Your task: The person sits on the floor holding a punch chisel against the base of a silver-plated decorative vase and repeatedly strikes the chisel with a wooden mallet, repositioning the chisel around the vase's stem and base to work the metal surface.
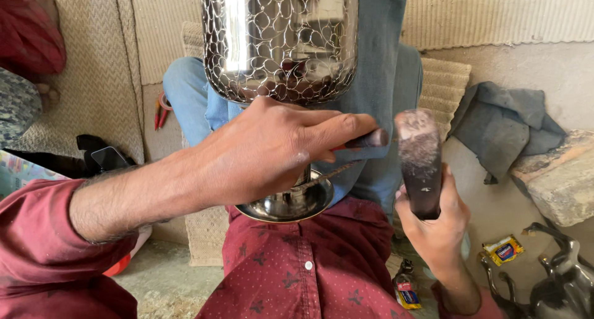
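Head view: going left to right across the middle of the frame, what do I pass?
Red-handled pliers on the mat → left hand gripping a thin tool → right hand holding a dark hammer → crumpled grey cloth → stone block.

grey cloth [504, 124] | stone block [560, 180] | red pliers [162, 108] | yellow packet [503, 250]

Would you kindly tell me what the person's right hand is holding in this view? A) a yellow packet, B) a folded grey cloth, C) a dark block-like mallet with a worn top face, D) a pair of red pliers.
C: the right hand grips a dark mallet upright beside the patterned shiny metal goblet, while the left hand holds a thin tool against it.
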